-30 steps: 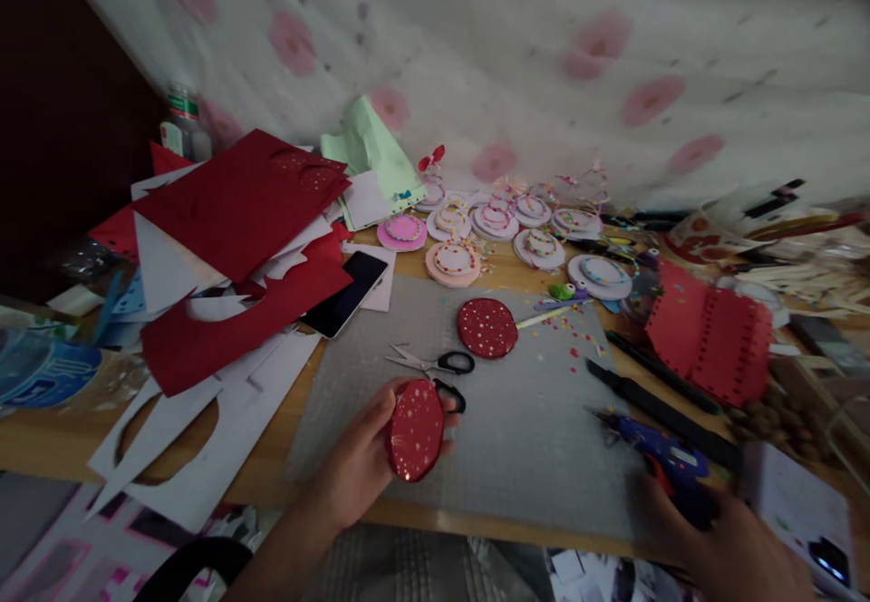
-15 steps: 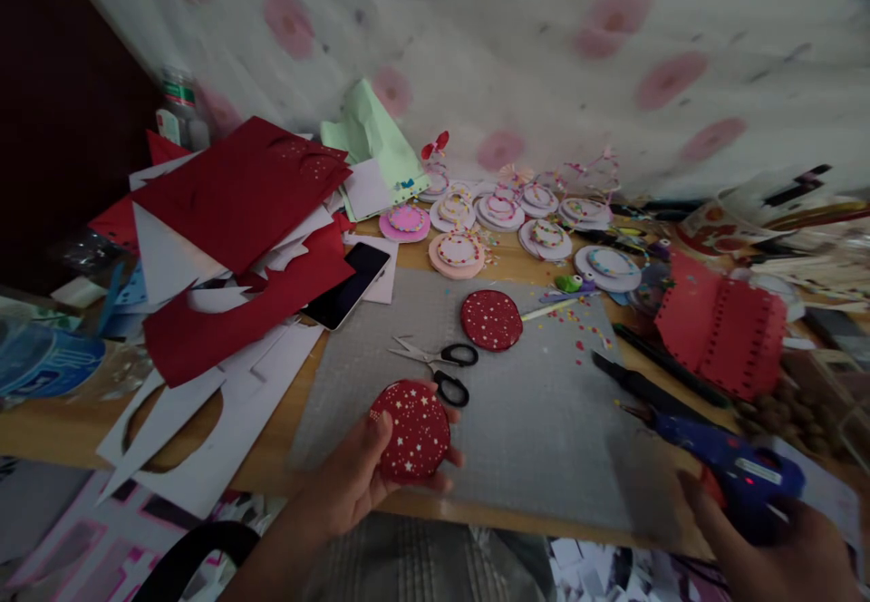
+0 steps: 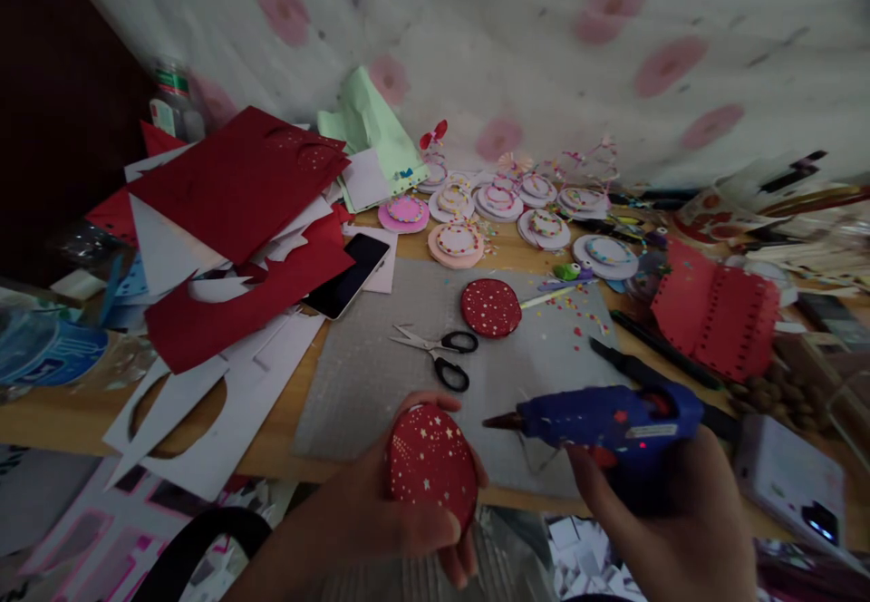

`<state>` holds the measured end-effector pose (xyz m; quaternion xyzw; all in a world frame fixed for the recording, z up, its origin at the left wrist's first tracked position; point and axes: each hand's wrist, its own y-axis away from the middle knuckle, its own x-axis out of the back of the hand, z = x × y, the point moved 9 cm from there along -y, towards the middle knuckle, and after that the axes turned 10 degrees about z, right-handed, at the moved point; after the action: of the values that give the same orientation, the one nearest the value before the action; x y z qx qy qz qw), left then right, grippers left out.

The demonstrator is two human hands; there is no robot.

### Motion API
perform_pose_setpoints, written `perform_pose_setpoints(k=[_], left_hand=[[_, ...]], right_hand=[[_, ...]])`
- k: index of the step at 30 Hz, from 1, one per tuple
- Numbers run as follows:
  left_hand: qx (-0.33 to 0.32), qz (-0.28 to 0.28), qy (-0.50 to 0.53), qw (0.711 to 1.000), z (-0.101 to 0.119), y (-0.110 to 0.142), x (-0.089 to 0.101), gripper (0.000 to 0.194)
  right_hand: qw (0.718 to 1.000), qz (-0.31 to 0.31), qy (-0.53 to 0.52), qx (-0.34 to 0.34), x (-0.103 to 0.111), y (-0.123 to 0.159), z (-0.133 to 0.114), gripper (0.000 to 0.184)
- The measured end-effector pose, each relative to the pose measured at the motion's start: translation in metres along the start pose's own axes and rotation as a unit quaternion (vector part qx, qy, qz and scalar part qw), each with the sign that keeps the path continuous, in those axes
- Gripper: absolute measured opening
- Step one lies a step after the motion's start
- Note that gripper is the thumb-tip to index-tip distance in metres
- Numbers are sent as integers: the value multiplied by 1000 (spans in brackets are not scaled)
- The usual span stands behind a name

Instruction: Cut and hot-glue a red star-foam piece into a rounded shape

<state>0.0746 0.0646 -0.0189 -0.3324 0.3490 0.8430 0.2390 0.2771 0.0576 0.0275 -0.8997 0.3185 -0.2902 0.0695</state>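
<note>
My left hand [image 3: 401, 516] grips a red round paper disc [image 3: 430, 464] with white stars, held upright at the near edge of the grey cutting mat [image 3: 381, 375]. My right hand [image 3: 670, 516] is closed round the handle of a blue glue gun [image 3: 604, 419]. Its nozzle points left and stops a short way from the disc. A second red starred disc [image 3: 490, 307] lies flat on the mat, with black-handled scissors [image 3: 439, 354] beside it.
Red and white card sheets [image 3: 235, 194] pile at the left, a phone [image 3: 348, 276] beside them. Several decorated round pieces [image 3: 536, 221] line the back. A folded red card [image 3: 717, 312], black pens [image 3: 652, 348] and a white box [image 3: 795, 484] sit at the right.
My right hand has lifted the glue gun off the mat and swung it left toward the disc. My left hand has drawn the disc nearer to me and turned it upright.
</note>
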Motion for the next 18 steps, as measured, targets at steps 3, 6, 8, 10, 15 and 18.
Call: perform_pose_setpoints(k=[3, 6, 8, 10, 15, 18], left_hand=[[0, -17, -3, 1000, -1, 3, -6, 71], [-2, -18, -15, 1000, -4, 5, -6, 68], [-1, -12, -23, 1000, -5, 5, -5, 70], [-3, -6, -32, 999, -5, 5, -6, 73], [-16, 19, -70, 997, -2, 8, -4, 68], [-32, 39, -77, 996, 1, 9, 0, 66]], right_hand=[[1000, 5, 3, -1, -5, 1, -15, 36], [1000, 10, 19, -6, -7, 3, -23, 35], [999, 9, 35, -4, -7, 4, -25, 35], [999, 9, 47, -3, -7, 5, -22, 36], [999, -12, 44, 20, -10, 7, -15, 49], [998, -16, 59, 25, -11, 9, -14, 50]])
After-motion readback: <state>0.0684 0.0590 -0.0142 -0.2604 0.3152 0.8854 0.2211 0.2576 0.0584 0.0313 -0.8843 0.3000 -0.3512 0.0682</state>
